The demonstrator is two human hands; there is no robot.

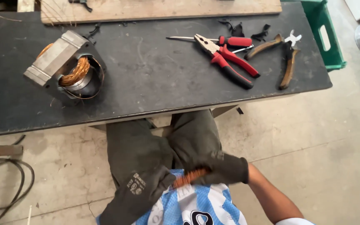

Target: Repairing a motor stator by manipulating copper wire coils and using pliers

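Observation:
Both my hands wear dark work gloves and are held close to my chest, below the table edge. My left hand [140,185] and my right hand [213,164] grip between them a short bundle of copper wire [190,178], one hand at each end. On the black tabletop [146,79] at the left lies a motor stator [65,66] with copper windings showing in its bore.
Red-handled pliers [230,60], a red-handled screwdriver [221,41] and brown-handled cutters [286,56] lie at the table's right. A wooden board [159,9] lies along the far edge. A green crate [326,33] stands at right, black cable [5,183] on the concrete floor at left.

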